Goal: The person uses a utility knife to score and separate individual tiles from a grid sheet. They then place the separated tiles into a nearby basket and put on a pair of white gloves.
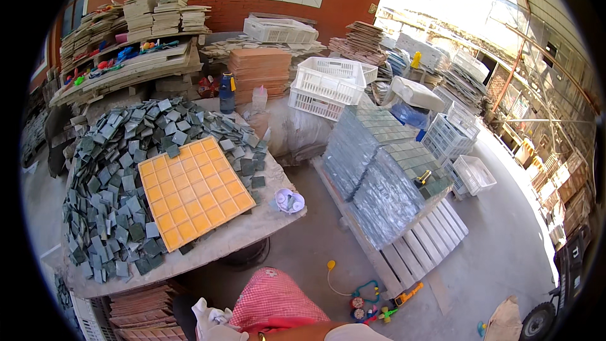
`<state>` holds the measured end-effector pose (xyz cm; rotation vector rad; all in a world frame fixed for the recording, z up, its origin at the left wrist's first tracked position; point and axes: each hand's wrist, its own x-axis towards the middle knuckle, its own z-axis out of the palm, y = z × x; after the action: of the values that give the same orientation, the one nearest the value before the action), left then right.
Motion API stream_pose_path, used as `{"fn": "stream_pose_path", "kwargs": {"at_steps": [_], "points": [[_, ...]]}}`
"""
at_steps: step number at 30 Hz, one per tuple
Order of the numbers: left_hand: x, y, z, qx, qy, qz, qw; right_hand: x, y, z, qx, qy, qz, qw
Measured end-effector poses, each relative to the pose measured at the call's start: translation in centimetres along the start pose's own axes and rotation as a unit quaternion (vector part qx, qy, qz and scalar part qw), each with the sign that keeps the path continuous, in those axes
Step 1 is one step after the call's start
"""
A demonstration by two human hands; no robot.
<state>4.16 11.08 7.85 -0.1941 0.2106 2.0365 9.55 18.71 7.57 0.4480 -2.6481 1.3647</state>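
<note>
A bare forearm [306, 331], my right one, crosses low over my lap toward the left. At its end is crumpled white glove fabric [213, 321], where my right hand [227, 331] is wrapped or covered; its fingers are hidden. No separate left hand can be made out. Beyond lies a yellow-orange grid tray [196, 192] with square compartments, tilted on a heap of dark grey-green square tiles [104, 183]. One tile [172, 150] rests on the tray's far edge. To its right, a small lilac dish [290, 201] sits at the corner of the worktable [246, 227].
Right of the table, a wooden pallet [416, 240] bears wrapped tile stacks [385, 196], a yellow-black tool [423, 179] on top. Colourful toys [366, 306] lie on the floor. White crates [328, 85] and a blue bottle [227, 93] stand behind. Reddish slabs [142, 312] are stacked under the table.
</note>
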Motion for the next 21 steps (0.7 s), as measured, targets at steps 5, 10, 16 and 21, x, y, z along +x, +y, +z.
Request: {"fn": "stream_pose_path", "kwargs": {"at_steps": [5,10,16,21], "points": [[-1.9,0.3,0.9,0.035,-0.121,-0.028,0.992,-0.1,-0.6,-0.5,0.005,-0.024,0.011,1.000],[-2.6,1.2,1.9,0.114,-0.167,-0.049,0.978,-0.5,-1.6,-1.4,0.021,-0.048,0.025,0.998],[-1.1,4.0,3.6,0.332,-0.224,0.005,0.916,-2.0,-0.4,-4.7,0.020,-0.080,0.142,0.987],[-1.5,2.6,4.5,0.549,-0.021,0.141,0.823,-1.6,1.9,-7.8,0.147,0.160,0.246,0.945]]}}
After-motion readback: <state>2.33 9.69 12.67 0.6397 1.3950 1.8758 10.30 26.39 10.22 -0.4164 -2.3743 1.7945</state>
